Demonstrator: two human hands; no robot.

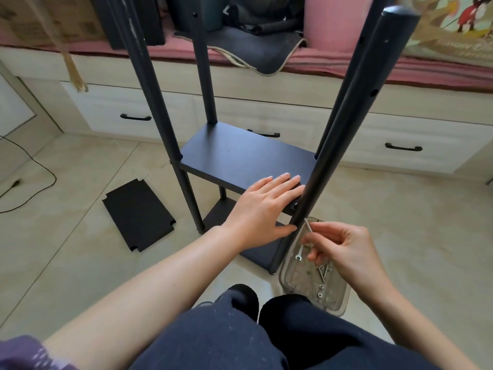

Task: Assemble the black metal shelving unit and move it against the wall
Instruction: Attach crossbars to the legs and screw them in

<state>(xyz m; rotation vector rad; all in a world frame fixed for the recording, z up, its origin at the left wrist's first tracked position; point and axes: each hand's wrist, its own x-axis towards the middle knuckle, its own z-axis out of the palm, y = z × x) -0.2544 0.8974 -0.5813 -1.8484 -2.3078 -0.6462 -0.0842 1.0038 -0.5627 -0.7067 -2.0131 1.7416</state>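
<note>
Pale floor tiles spread under everything, with cream drawers and a pink-cushioned bench running along the back. Centre stage stands the black shelving unit, four round posts rising past the top of view and a shelf board fixed partway up, another lower down near the floor. Left hand lies flat, fingers straight, pressing on the near right corner of the upper shelf, thumb reaching toward the near right post. Right hand is curled, pinching a thin silver hex key just beside that post's lower stretch. Below it on the floor sits a clear plastic tray with screws and a small wrench inside. Off to the left, a spare shelf board lies flat on the tiles, well apart from the frame, and a black cable trails near the left edge.
</note>
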